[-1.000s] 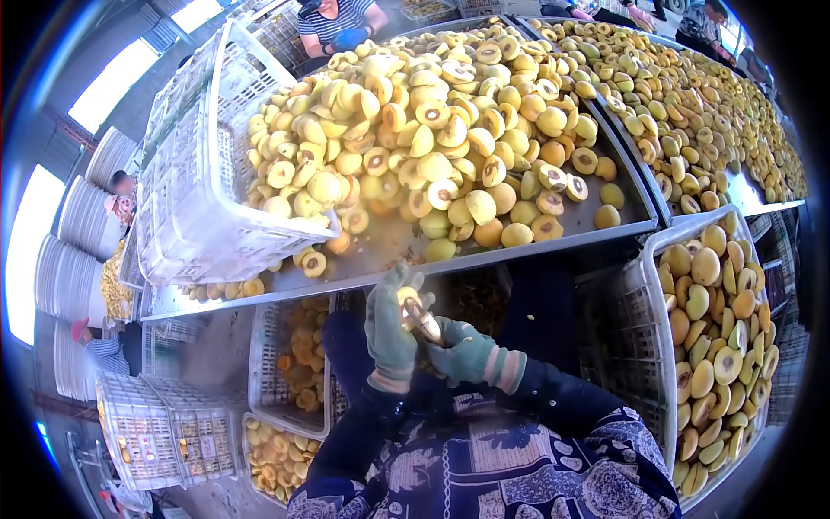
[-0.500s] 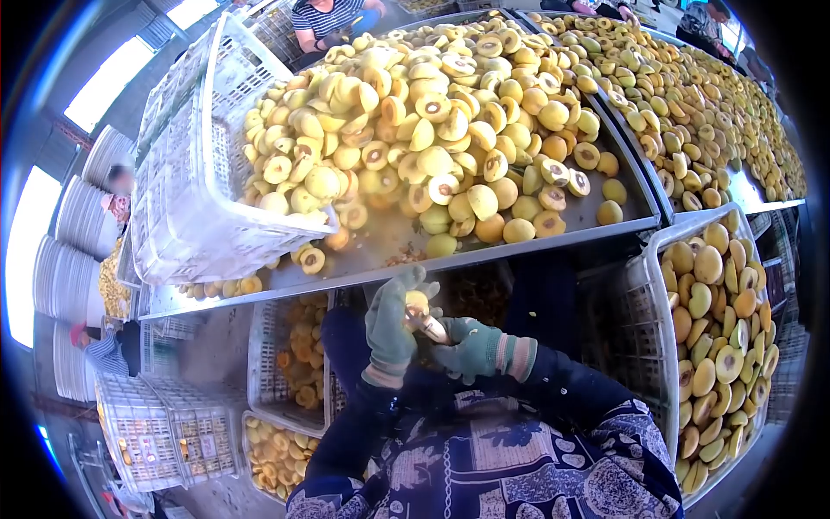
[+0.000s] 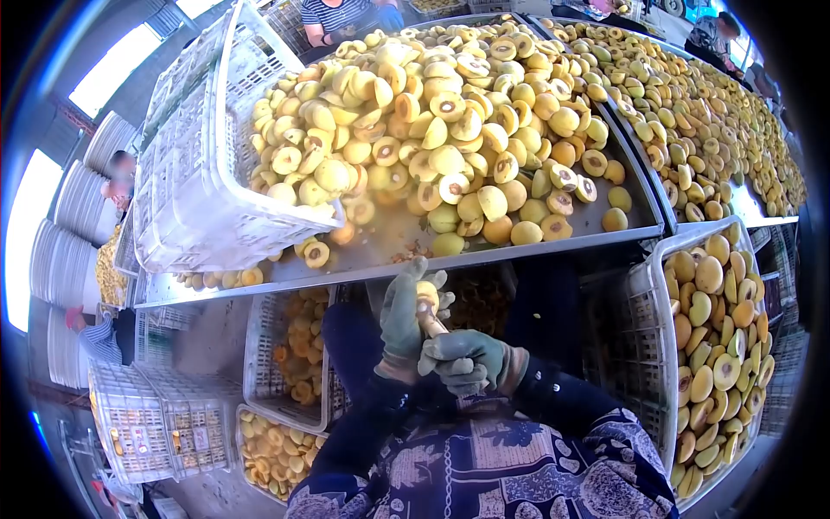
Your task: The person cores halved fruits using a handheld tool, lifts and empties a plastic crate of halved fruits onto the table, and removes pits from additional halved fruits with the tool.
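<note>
"Head view: looking down at our gloved hands, what could go wrong?"

"We judge that the tool [image 3: 433, 326] could slip toward our left fingers, since its upper end seems to meet the fruit piece [image 3: 427, 291] right beside them, and juice may make the gloves slick. Too light a grip could also let the fruit piece fall toward our lap."

"How open are our hands?"

"Our left hand [image 3: 400, 322] is half curled, fingers around the fruit piece. Our right hand [image 3: 471, 357] is closed in a fist on the tool's lower end. We cannot tell the tip's shape."

"Where is the fruit piece?"

"In front of us, near the metal table's [image 3: 536, 250] edge. A heap of halved fruit [image 3: 445, 160] lies on that table; a filled crate [image 3: 666, 311] stands to our right."
</note>
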The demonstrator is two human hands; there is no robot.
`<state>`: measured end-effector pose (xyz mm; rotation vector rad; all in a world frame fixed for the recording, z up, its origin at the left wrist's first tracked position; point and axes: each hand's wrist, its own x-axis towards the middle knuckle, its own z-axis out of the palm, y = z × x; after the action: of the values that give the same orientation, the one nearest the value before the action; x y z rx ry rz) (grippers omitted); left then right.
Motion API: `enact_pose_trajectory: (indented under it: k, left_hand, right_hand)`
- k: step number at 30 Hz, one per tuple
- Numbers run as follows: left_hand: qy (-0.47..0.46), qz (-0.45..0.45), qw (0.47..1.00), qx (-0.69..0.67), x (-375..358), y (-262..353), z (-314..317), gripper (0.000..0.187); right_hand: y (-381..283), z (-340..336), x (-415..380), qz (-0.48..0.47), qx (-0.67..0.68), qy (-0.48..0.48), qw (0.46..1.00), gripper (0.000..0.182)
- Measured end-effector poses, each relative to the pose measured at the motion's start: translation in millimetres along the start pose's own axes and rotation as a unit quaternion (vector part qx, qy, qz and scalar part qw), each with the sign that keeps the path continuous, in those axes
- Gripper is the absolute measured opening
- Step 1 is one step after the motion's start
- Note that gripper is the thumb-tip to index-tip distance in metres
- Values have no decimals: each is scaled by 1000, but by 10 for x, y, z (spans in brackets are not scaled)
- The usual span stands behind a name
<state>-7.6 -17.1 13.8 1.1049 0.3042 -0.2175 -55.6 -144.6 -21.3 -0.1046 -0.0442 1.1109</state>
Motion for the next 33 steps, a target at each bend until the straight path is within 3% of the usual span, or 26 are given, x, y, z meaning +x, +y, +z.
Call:
enact_pose_trajectory:
  k: [4, 7, 13, 18, 21, 23, 24, 25, 27, 28, 29, 31, 33]
  left_hand:
    - [52, -1, 999, 2, -55, 33, 96, 30]
    - [63, 61, 996, -8, 26, -76, -15, 27]
    - [79, 102, 990, -56, 44, -3, -229, 27]
    - [116, 100, 988, -17, -4, 125, -124, 27]
    - [108, 180, 977, 22, 56, 53, -114, 27]
    - [45, 423, 871, 244, 279, -140, -488, 30]
    - [66, 386, 893, 221, 345, 8, -603, 36]
    - [168, 346, 911, 152, 418, 176, -674, 37]
    - [242, 351, 879, 212, 470, 440, -1007, 34]
    - [228, 367, 834, 344, 668, 452, -1667, 30]
    - [259, 368, 681, 578, 582, 633, -1628, 27]
    - [257, 354, 526, 730, 755, 641, -2202, 26]
    - [137, 356, 604, 700, 705, 732, -1633, 27]
  right_hand:
    - [158, -113, 106, -47, 102, -143, 983, 33]
    - [190, -160, 156, -51, 103, -158, 981, 33]
    - [192, -66, 257, -31, 62, -97, 993, 32]
    - [172, -105, 318, -26, 108, -131, 985, 30]
    - [115, -65, 270, -22, 97, -100, 990, 29]
    - [71, -53, 180, -14, 44, -45, 998, 27]
    - [53, -113, 144, -38, 60, -104, 992, 26]
    - [38, -178, 93, -61, 77, -161, 982, 26]
    - [-67, -169, -33, -99, 66, -62, 991, 26]
    - [-109, -256, -42, -98, 74, -10, 992, 25]
    - [-148, -335, -48, -96, 82, 41, 991, 25]
    - [-236, -423, -70, -119, 62, 159, 978, 25]
    - [-284, -454, -76, -130, 20, 228, 965, 24]
